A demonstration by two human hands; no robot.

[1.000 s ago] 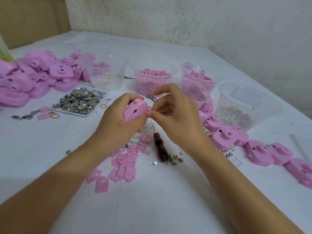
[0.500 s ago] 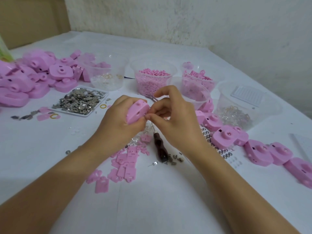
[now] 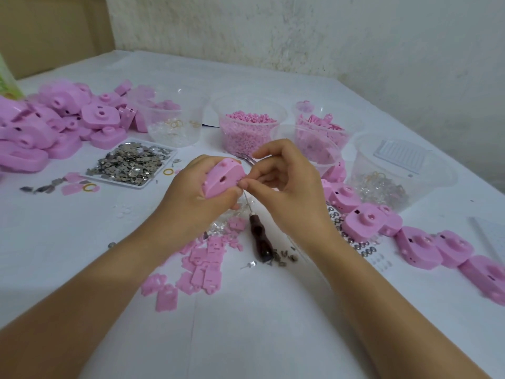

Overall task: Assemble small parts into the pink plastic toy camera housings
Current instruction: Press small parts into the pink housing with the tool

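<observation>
White-clothed worktop [image 3: 82, 242] against a rough plaster wall [image 3: 300, 36], stock set in an arc round the middle so every bin is one reach away. Left hand [image 3: 196, 199] is wrapped round one pink housing [image 3: 222, 179], held up off the worktop over its middle. It's tilted so the flat face with the hole points at me and the right end pokes out past my fingers: that's the end being worked. Right hand [image 3: 287, 192] has thumb and forefinger pinched together right at that end, touching the housing. Whatever sits between them is too small to make out; my guess is a small part going in. Remaining fingers curl loosely clear so I can see the joint. Awl [image 3: 261, 239] with the dark handle lies just below the hands, tip toward them, a short drop to grab. Flat pink plates [image 3: 203, 265] are scattered beside it toward the front edge. Tray of metal bits [image 3: 131, 163] sits left of centre. Clear tubs line the far side: rings tub [image 3: 175, 124], pink pellets tub [image 3: 250, 127], pink pieces tub [image 3: 319, 124], and nearer the right edge a grid-insert tub [image 3: 396, 165]. Heap of loose housings [image 3: 54, 124] at the far-left corner, row of housings [image 3: 369, 220] running toward the right edge. Reads as feed left, output right, but I can't confirm which are finished. Risk: part slips the pinch and disappears into the litter underneath.
</observation>
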